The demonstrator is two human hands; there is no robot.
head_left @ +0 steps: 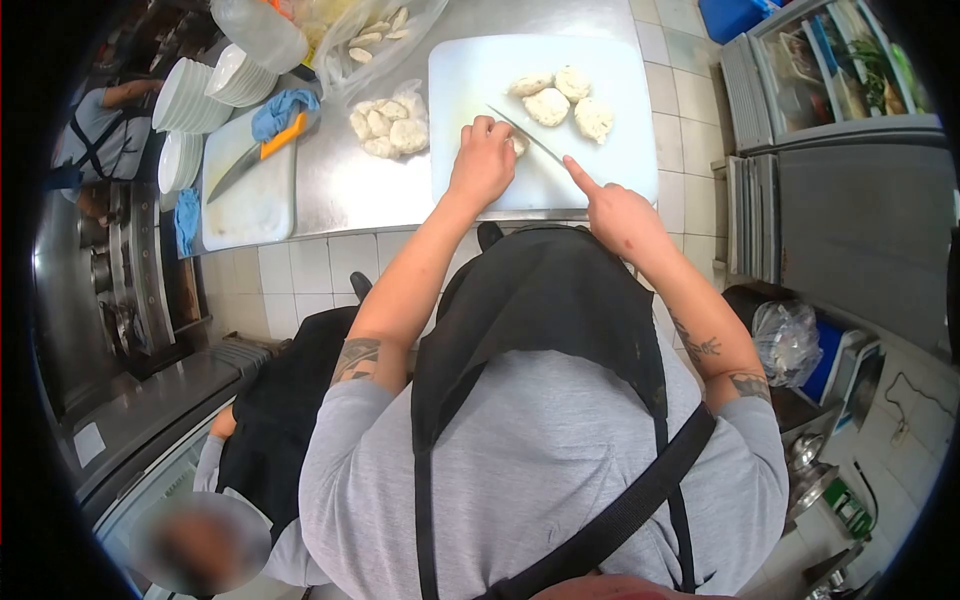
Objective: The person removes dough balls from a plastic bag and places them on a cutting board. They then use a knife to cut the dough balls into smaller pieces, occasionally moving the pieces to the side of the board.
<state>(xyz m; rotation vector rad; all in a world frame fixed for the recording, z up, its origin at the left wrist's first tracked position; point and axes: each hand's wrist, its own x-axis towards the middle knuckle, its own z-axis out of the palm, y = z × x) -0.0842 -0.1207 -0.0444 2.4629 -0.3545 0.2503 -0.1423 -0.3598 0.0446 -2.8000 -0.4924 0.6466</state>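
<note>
My right hand (615, 205) grips a knife (530, 136), its index finger stretched along the top of the blade. The thin blade slants up and left over the white cutting board (455, 75). My left hand (483, 160) is closed with bent fingers on a pale, dough-like lump (519, 145), mostly hidden by the fingers and the blade. Farther back on the same board lies a group of several similar pale lumps (546, 106), whitish and uneven on the surface. Left of the board, a clear plastic bag (390, 122) holds more pale pieces.
On the steel table (335, 190), a second board (270, 205) carries an orange-handled knife (283, 136) and a blue cloth (283, 113). Stacked white plates (185, 98) stand at the left. Another person in a black apron (285, 400) is beside me. An open fridge (840, 75) is at the right.
</note>
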